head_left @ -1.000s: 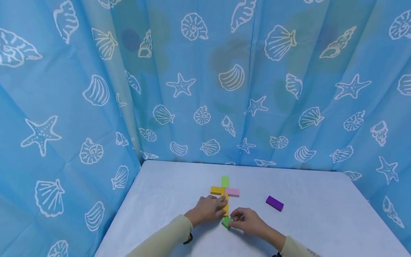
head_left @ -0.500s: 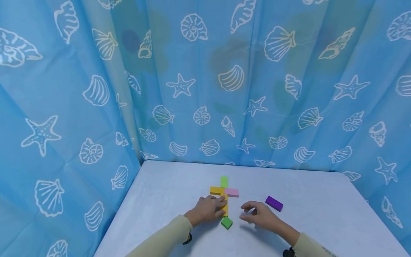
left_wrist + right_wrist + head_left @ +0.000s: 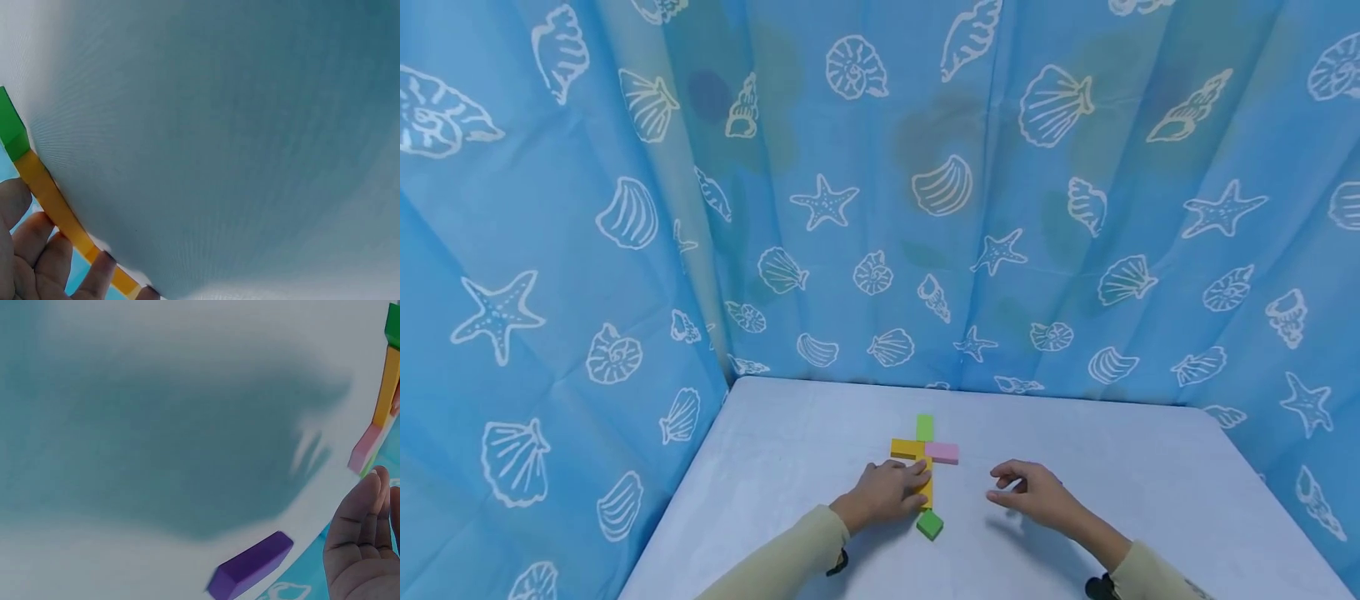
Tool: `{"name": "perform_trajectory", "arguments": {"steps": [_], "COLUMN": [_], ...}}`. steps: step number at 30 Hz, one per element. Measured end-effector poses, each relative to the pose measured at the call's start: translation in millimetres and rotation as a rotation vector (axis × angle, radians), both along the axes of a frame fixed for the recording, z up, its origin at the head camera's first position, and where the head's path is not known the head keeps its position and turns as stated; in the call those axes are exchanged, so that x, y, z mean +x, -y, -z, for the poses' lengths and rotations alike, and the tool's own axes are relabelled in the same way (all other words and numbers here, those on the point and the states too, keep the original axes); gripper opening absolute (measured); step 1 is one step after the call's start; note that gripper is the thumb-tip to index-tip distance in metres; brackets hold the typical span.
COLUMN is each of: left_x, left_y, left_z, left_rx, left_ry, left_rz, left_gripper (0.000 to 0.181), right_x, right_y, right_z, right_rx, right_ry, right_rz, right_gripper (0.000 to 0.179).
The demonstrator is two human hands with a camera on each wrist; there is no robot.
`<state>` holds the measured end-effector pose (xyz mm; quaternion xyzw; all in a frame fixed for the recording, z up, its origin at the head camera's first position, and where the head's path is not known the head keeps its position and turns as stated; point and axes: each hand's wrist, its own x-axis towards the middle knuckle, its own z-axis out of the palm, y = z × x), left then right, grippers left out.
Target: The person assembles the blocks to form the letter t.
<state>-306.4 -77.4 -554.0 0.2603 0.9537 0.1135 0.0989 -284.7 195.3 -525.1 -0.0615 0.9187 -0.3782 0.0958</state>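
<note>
Toy blocks lie in a cross shape on the white table. A long yellow block (image 3: 928, 494) forms the stem, partly covered by my left hand (image 3: 886, 493), whose fingertips rest on it. At the top of the stem, another yellow block (image 3: 906, 449) points left and a pink block (image 3: 942, 452) points right. Above these lies a light green block (image 3: 925, 427); a darker green block (image 3: 929, 525) sits slightly turned at the near end. My right hand (image 3: 1033, 497) hovers over the table holding nothing, fingers loosely bent. A purple block (image 3: 250, 565) lies near it, hidden behind this hand in the head view.
The white table (image 3: 1210, 500) is bordered at the back and left by a blue curtain (image 3: 880, 208) with white shell and starfish prints. The right hand's shadow falls on the tabletop.
My right hand has let go of the darker green block and moved right and away, now covering the purple block in the head view. The left hand stays on the yellow block.
</note>
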Motion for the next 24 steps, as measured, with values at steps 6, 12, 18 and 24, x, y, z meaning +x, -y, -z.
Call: {"name": "perform_trajectory", "arguments": {"steps": [6,12,18,24], "left_x": [-2.2,-1.2,0.4,-0.9], "left_y": [2.2,3.3,2.2,-0.3], "left_z": [-1.2,-2.9,-2.5,-0.6], "left_rx": [-0.003,-0.006,-0.006,0.000], "left_ry": [-0.014,0.000,0.017,0.013], "left_rz": [-0.004,-0.002,-0.007,0.003], "left_gripper": [0.050,0.050,0.051,0.051], "right_x": [-0.9,-0.1,-1.3,-1.4], "right_y": [-6,-15,-25,-34], "right_z": [2.9,6.8,7.7,7.2], "right_rx": [-0.011,-0.007,0.014,0.038], "right_ry": [-0.012,-0.019,-0.038,-0.068], "right_rz": [0.024,0.042,0.047,0.040], "right_gripper": [0.038,0.040,0.040,0.042]}}
